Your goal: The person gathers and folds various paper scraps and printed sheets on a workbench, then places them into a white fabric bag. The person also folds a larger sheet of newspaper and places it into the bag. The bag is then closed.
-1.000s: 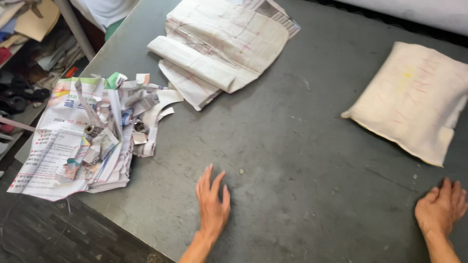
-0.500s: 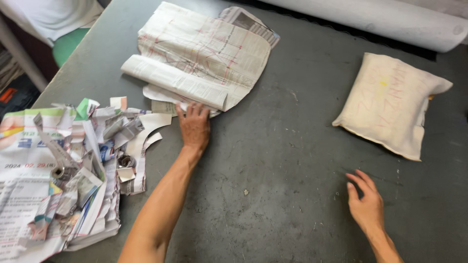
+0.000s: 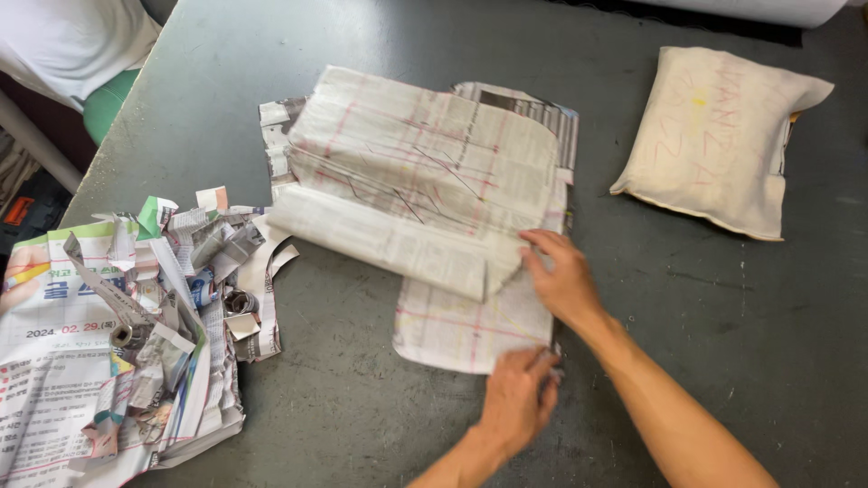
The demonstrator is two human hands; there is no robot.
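A stack of newspaper pattern sheets (image 3: 425, 172), marked with red and dark drawn lines, lies in the middle of the dark table (image 3: 723, 343). Its top sheet is folded over toward me. A lower sheet (image 3: 452, 325) sticks out at the near side. My left hand (image 3: 517, 402) has its fingers curled on the near right corner of that lower sheet. My right hand (image 3: 562, 280) lies flat on the paper just above, fingertips touching the right end of the folded sheet.
A heap of newspaper scraps and cut strips (image 3: 154, 307) rests on spread newspaper at the table's left edge. A cream cloth pillow (image 3: 719, 136) lies at the far right. Beyond the left edge are a green seat (image 3: 107, 101) and white cloth.
The paper stack now lies nearer to me and more central. My left hand has dropped from the stack's left near edge to its near right corner. My right hand moved from the bare table onto the paper.
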